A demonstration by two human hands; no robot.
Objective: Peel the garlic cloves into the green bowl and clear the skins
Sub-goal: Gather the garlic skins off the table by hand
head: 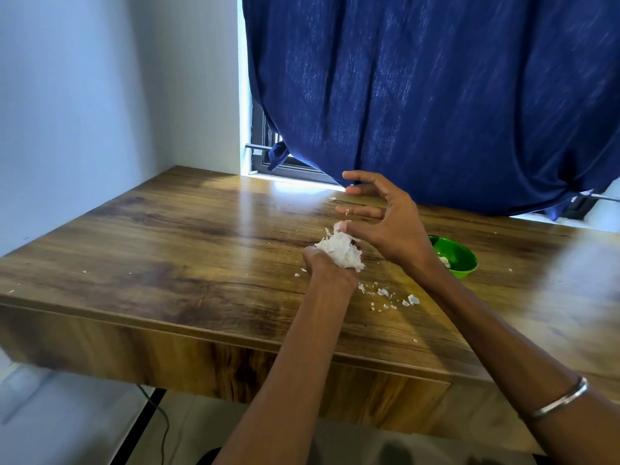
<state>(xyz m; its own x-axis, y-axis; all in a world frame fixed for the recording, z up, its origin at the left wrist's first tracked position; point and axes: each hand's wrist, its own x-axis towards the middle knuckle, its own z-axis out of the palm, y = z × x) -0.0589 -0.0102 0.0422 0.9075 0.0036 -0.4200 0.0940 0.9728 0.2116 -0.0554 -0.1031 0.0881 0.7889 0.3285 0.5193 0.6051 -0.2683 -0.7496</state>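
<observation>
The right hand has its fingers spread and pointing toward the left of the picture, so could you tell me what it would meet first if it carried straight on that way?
The right hand would probably meet nothing soon: beyond its fingertips lies bare table, then the wall. Depth is unclear.

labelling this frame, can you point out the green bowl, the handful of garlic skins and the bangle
green bowl (464, 260): head view, on its inner wall right of the wrist.
handful of garlic skins (340, 251): head view, middle of the white heap held in the left hand (327, 266).
bangle (560, 399): head view, on the metal band round the right forearm.
</observation>
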